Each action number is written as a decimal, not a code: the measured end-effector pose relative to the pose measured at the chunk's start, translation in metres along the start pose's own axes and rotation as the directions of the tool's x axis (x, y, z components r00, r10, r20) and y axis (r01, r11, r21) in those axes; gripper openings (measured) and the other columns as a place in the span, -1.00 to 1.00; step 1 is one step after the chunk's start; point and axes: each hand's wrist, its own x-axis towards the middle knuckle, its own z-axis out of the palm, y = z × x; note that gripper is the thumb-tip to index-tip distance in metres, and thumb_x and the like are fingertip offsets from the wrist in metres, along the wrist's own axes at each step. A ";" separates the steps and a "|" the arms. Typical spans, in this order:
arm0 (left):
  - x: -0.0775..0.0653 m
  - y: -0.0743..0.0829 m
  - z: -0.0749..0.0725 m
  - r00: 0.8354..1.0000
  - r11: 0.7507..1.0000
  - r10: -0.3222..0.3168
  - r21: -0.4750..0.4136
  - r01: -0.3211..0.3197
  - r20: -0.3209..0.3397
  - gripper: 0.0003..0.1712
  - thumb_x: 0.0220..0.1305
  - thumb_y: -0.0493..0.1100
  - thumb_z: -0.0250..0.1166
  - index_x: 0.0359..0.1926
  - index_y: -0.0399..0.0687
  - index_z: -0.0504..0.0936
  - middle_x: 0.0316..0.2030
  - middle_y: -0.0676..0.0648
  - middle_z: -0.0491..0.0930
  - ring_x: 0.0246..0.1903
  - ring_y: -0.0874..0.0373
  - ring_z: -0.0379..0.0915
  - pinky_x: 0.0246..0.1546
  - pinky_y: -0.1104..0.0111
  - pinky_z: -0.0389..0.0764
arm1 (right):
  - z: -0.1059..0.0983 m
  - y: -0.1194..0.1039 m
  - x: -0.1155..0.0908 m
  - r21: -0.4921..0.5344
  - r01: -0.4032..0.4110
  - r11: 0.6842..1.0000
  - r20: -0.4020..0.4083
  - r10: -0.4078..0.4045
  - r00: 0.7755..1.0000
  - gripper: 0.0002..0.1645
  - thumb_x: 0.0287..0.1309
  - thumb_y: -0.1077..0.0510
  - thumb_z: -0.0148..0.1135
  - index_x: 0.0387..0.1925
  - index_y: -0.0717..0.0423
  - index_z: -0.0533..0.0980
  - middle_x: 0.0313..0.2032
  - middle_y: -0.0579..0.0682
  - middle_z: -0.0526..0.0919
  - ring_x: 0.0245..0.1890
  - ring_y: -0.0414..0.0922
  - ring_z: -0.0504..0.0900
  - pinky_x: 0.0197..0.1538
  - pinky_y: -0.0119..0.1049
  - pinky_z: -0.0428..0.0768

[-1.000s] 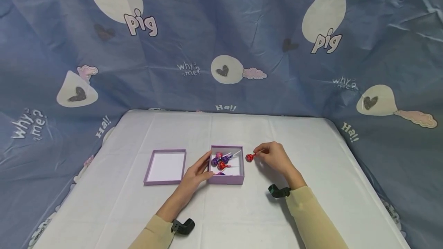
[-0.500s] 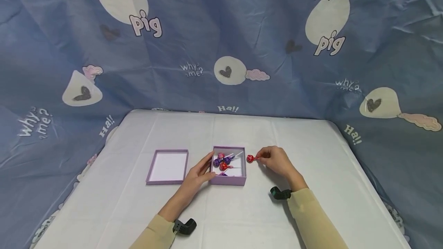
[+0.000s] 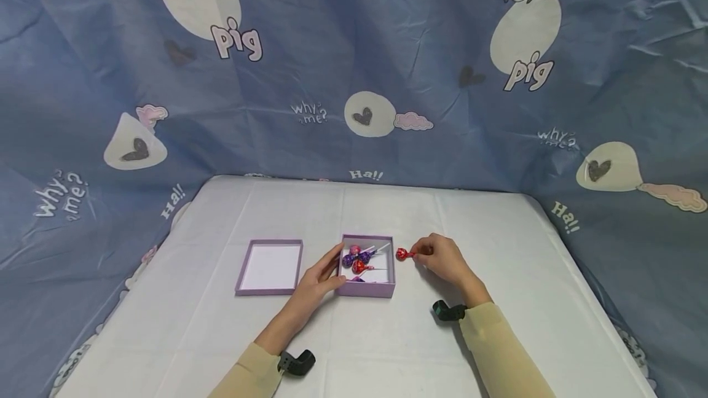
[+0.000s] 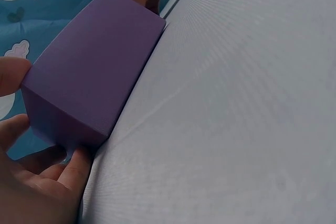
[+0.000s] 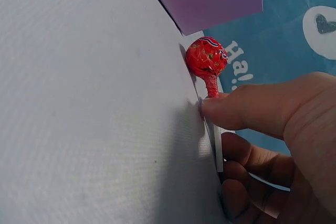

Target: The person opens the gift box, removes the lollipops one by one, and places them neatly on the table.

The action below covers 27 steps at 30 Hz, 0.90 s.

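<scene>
My right hand pinches a red-wrapped lollipop by its white stick, thumb against the fingers. Its round head lies low over the cloth, just right of the purple box. At the box's left side, my left hand holds on, thumb at the near corner and fingers along the left wall. Inside the box lie several lollipops, among them a red one, a pink one and a purple one. Another purple one is partly hidden behind the front wall.
A shallow purple-edged lid lies inside up to the left of the box. White cloth covers the table. A blue printed curtain hangs behind and along both sides.
The right hand has lowered slightly and the red lollipop now lies more level beside the box. The left hand stays at the box. The whole view has shifted a little.
</scene>
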 end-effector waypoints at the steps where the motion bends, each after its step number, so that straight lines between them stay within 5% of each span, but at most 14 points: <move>1: 0.000 0.000 0.000 1.000 1.000 0.000 -0.001 0.000 0.001 -0.20 0.39 -0.31 0.26 0.54 0.22 0.22 0.55 0.00 0.03 0.51 0.02 -0.04 0.46 0.22 0.08 | 0.000 0.000 0.000 0.002 -0.003 1.000 0.002 0.003 1.000 -0.89 0.12 0.26 0.45 -0.33 -0.03 0.73 -0.37 -0.10 0.58 -0.35 -0.12 0.49 -0.27 -0.24 0.48; 18: -0.002 0.003 0.002 1.000 0.999 0.008 0.034 -0.009 0.006 -0.21 0.40 -0.29 0.25 0.55 0.22 0.21 0.55 -0.02 0.02 0.51 -0.02 -0.05 0.46 0.23 0.09 | -0.009 -0.001 -0.001 -0.004 0.015 1.000 0.019 -0.015 1.000 -0.82 0.11 0.27 0.43 -0.26 -0.06 0.72 -0.38 -0.11 0.58 -0.37 -0.11 0.49 -0.28 -0.22 0.49; 27: -0.001 0.002 0.002 1.000 1.000 0.014 0.011 -0.014 0.010 -0.20 0.40 -0.32 0.23 0.56 0.18 0.19 0.56 -0.04 0.00 0.52 -0.04 -0.07 0.47 0.18 0.06 | -0.017 -0.010 -0.002 -0.021 0.078 0.997 -0.066 -0.079 0.995 -0.73 0.12 0.25 0.39 -0.11 0.04 0.72 -0.30 -0.08 0.67 -0.34 -0.12 0.54 -0.28 -0.23 0.51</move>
